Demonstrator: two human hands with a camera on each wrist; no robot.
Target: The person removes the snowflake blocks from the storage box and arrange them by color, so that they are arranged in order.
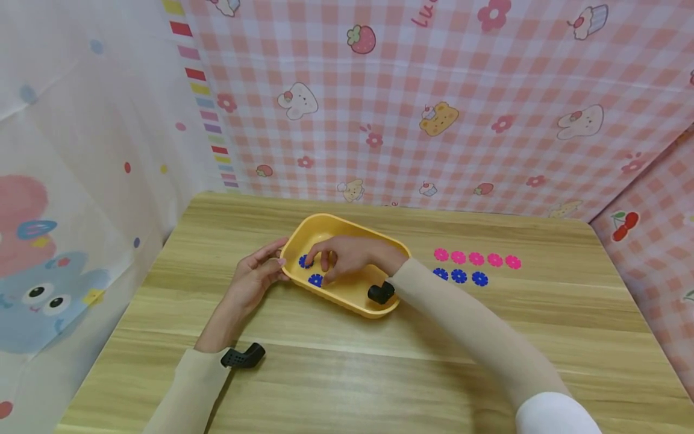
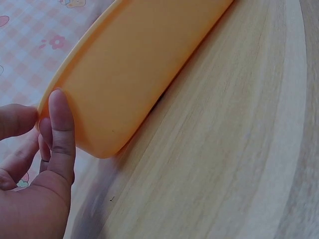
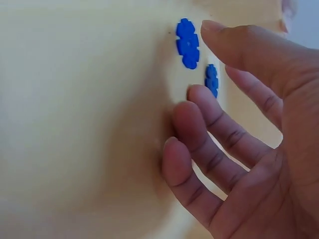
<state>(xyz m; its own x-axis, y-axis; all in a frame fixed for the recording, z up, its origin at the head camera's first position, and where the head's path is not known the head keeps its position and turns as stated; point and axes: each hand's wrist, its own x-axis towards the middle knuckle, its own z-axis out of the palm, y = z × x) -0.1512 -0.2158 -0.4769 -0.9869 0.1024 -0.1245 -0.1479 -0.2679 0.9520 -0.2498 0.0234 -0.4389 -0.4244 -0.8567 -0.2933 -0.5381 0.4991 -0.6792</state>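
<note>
A yellow-orange plastic tray [image 1: 347, 224] with rounded corners rests on the table. My left hand [image 1: 255, 280] pinches the rim at its left end; in the left wrist view the thumb lies against the outer wall [image 2: 124, 74]. Inside the tray lie two blue notched snowflake discs: a farther one [image 1: 304, 261] and a nearer one [image 1: 315, 280]. Reaching in from the right, my right hand [image 1: 349, 256] holds nothing. In the right wrist view its loosely bent fingers hover around the discs, the thumb tip close beside the larger-looking blue disc [image 3: 187, 44].
Right of the tray, several pink discs [image 1: 476, 258] form a row on the wooden table [image 1: 347, 374]. Nearer to me runs a row of three blue discs [image 1: 459, 276], its left end beside my right sleeve. A pink checked cloth [image 1: 336, 132] hangs behind the table.
</note>
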